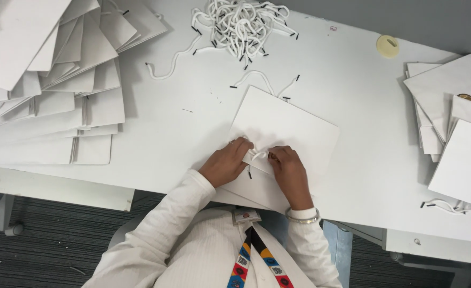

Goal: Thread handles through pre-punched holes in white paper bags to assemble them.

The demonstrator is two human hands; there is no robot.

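While our L hand (226, 161) & R hand (287, 166) pinch a white cord handle (257, 156), the white paper bag (286, 128) lies flat at the desk (352, 106) front edge, w/ loose cords (243, 24) heaped behind.

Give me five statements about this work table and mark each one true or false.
1. Both hands, the left hand and the right hand, work at a white cord on a flat white paper bag. True.
2. A pile of loose white cords lies at the far edge of the table. True.
3. The flat white bags at the table's left are stacked in one neat, squared pile. False: they are fanned out and overlapping.
4. A round pale yellow object lies on the table. True.
5. The right wrist is bare. False: it wears a bracelet.
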